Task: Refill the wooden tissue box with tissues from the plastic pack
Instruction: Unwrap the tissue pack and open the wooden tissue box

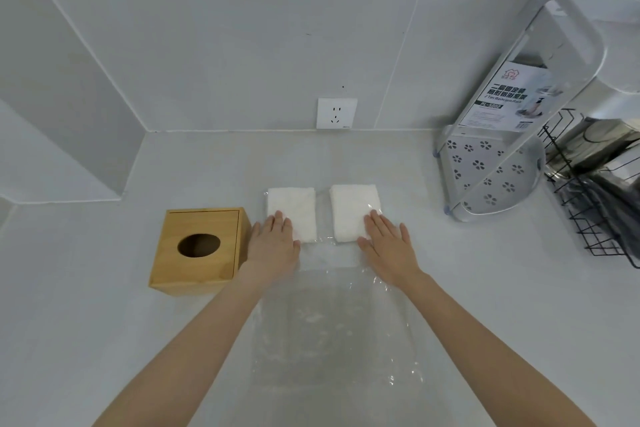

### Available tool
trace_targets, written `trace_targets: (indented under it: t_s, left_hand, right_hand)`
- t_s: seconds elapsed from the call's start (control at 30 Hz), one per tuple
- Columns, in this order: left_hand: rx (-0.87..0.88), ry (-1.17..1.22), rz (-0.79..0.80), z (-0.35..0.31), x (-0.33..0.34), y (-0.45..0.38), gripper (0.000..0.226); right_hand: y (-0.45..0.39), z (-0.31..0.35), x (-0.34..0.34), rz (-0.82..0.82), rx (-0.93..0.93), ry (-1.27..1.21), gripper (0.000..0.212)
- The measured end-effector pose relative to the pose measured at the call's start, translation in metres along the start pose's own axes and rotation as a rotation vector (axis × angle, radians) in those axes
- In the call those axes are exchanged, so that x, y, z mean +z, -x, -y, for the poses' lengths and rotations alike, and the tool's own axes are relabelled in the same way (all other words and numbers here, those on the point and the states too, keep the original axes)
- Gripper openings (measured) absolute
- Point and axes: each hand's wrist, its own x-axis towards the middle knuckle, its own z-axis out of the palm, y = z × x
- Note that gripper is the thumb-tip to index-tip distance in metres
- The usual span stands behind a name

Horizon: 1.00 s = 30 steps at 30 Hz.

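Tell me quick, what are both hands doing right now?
Left hand: open, flat on the left tissue stack.
Right hand: open, flat on the right tissue stack.

Bright, even light; wide-angle edge distortion

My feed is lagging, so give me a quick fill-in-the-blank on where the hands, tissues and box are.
1. The wooden tissue box stands to the ____ of the left hand.
2. ____ white tissue stacks lie side by side.
3. The right hand rests flat on the ____ tissue stack.

Missing words: left; two; right
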Motion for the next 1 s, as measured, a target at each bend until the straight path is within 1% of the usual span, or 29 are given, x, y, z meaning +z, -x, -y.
trace_targets:
  t_s: [0.1, 0.17, 0.2, 0.3, 0.37, 0.43, 0.47, 0.5, 0.53, 0.57, 0.6, 0.67, 0.73, 0.8, 0.83, 0.87, 0.9, 0.97, 1.0]
  left_hand:
    - [0.057, 0.092, 0.023, 0.007, -0.012, 0.005, 0.053]
    - [0.122, 0.196, -0.036, 0.012, -0.026, 0.017, 0.052]
    - [0.149, 0.276, -0.081, 0.016, -0.035, 0.026, 0.051]
    - [0.195, 0.507, -0.218, 0.037, -0.056, 0.056, 0.048]
    - [0.171, 0.563, -0.306, 0.064, -0.06, 0.075, 0.05]
    - [0.123, 0.553, -0.345, 0.094, -0.057, 0.09, 0.058]
    - [0.099, 0.531, -0.328, 0.107, -0.053, 0.095, 0.065]
    - [0.078, 0.509, -0.294, 0.119, -0.049, 0.099, 0.073]
    - [0.063, 0.497, -0.254, 0.131, -0.045, 0.104, 0.082]
    - [0.059, 0.492, -0.218, 0.14, -0.041, 0.107, 0.092]
    - [0.062, 0.489, -0.187, 0.147, -0.038, 0.109, 0.102]
    - [0.067, 0.469, -0.154, 0.16, -0.033, 0.11, 0.114]
    - [0.077, 0.454, -0.153, 0.169, -0.027, 0.109, 0.109]
    - [0.088, 0.456, -0.176, 0.173, -0.021, 0.108, 0.094]
    - [0.095, 0.452, -0.192, 0.175, -0.019, 0.107, 0.09]
    - [0.104, 0.444, -0.201, 0.177, -0.018, 0.106, 0.087]
    - [0.115, 0.435, -0.204, 0.179, -0.017, 0.105, 0.086]
    - [0.135, 0.417, -0.193, 0.181, -0.017, 0.102, 0.084]
    - [0.143, 0.411, -0.185, 0.181, -0.018, 0.102, 0.084]
  right_hand:
    - [0.0, 0.007, -0.016, -0.027, 0.023, -0.005, 0.051]
    - [0.002, 0.021, -0.028, -0.113, 0.002, 0.019, 0.051]
    - [0.003, 0.032, -0.035, -0.162, -0.043, 0.01, 0.051]
    - [0.013, 0.076, -0.048, -0.254, -0.277, -0.132, 0.046]
    - [0.022, 0.11, -0.051, -0.242, -0.406, -0.203, 0.042]
    - [0.03, 0.14, -0.046, -0.195, -0.498, -0.22, 0.04]
    - [0.032, 0.151, -0.04, -0.167, -0.538, -0.201, 0.042]
    - [0.033, 0.161, -0.032, -0.132, -0.569, -0.162, 0.048]
    - [0.032, 0.171, -0.024, -0.099, -0.593, -0.108, 0.06]
    - [0.031, 0.176, -0.016, -0.074, -0.603, -0.044, 0.072]
    - [0.028, 0.18, -0.008, -0.053, -0.602, 0.021, 0.08]
    - [0.024, 0.185, 0.003, -0.032, -0.6, 0.123, 0.086]
    - [0.021, 0.187, 0.007, -0.038, -0.593, 0.171, 0.092]
    - [0.023, 0.187, 0.006, -0.046, -0.582, 0.255, 0.085]
    - [0.024, 0.188, 0.006, -0.025, -0.539, 0.294, 0.082]
    - [0.023, 0.189, 0.007, -0.023, -0.503, 0.3, 0.081]
    - [0.023, 0.189, 0.007, 0.014, -0.479, 0.294, 0.081]
    - [0.024, 0.19, 0.006, 0.04, -0.471, 0.304, 0.081]
    - [0.024, 0.19, 0.007, 0.026, -0.483, 0.318, 0.08]
